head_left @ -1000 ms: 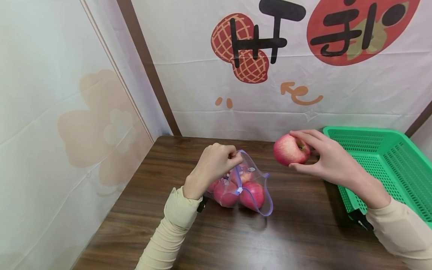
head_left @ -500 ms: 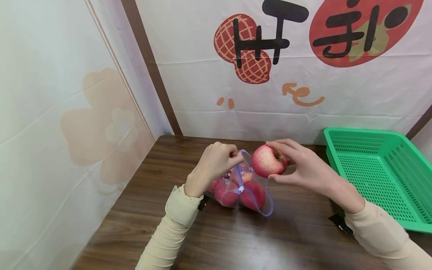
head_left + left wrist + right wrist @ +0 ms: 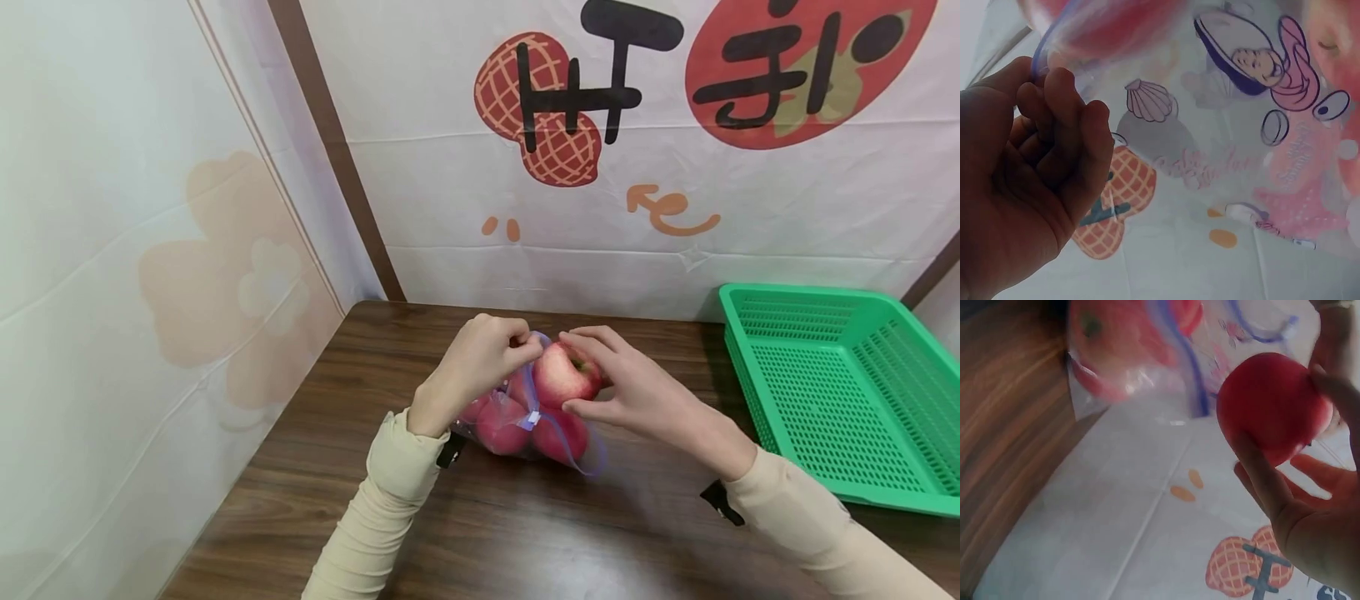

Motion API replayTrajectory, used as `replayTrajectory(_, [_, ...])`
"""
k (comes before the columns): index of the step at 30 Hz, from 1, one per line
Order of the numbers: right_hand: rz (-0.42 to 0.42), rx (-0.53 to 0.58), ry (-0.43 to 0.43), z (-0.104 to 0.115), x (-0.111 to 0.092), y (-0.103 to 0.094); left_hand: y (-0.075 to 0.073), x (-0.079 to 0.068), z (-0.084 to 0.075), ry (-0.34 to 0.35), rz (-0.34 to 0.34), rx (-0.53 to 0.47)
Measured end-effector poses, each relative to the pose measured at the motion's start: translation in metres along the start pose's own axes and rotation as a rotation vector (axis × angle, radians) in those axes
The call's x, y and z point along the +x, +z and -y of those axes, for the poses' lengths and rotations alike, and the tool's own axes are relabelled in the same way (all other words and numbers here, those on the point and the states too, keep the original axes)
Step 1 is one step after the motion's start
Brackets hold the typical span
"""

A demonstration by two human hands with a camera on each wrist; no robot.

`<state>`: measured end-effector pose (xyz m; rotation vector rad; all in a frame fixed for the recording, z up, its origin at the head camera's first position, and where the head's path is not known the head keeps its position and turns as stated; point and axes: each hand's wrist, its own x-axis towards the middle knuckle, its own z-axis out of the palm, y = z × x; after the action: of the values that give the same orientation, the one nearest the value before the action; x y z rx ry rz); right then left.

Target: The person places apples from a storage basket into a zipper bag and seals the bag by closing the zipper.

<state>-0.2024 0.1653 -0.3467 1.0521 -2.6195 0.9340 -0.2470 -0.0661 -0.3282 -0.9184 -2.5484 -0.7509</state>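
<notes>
My left hand (image 3: 487,354) pinches the purple-edged rim of a clear zip bag (image 3: 1222,169) printed with shells and a starfish. Inside the bag, several red apples (image 3: 501,425) rest on the wooden table. With thumb and fingers, my right hand (image 3: 637,383) grips another red apple (image 3: 566,375), stem side facing up, at the bag's mouth. In the right wrist view this apple (image 3: 1272,406) overlaps the bag's opening, near the purple zip strip (image 3: 1182,356). The left wrist view shows my left fingertips (image 3: 1060,87) curled tight on the bag's edge.
A green plastic basket (image 3: 832,492) with slotted sides stands on the right of the dark wooden table (image 3: 600,542). Printed white cloth (image 3: 442,275) hangs behind the table, and another pale sheet (image 3: 112,417) is on the left.
My right hand has carried the apple leftward and slightly down, from beside the basket to the bag's mouth. My left hand has kept its hold on the rim, nearly still.
</notes>
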Motion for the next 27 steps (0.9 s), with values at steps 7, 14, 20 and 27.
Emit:
replayTrajectory(7, [-0.041,0.042,-0.106,0.005,0.002,0.014,-0.004,-0.003,-0.005,0.034,-0.026,-0.09])
replayTrajectory(14, [-0.151,-0.103,-0.286,0.002,-0.001,0.016,-0.006,-0.004,-0.005,0.013,0.005,-0.171])
replayTrajectory(20, [-0.161,-0.235,-0.446,0.005,-0.008,0.034,-0.003,-0.006,-0.007,0.023,0.023,-0.172])
replayTrajectory(27, [-0.172,-0.392,-0.468,0.009,-0.014,0.057,0.0,-0.01,-0.009,0.031,0.039,-0.162])
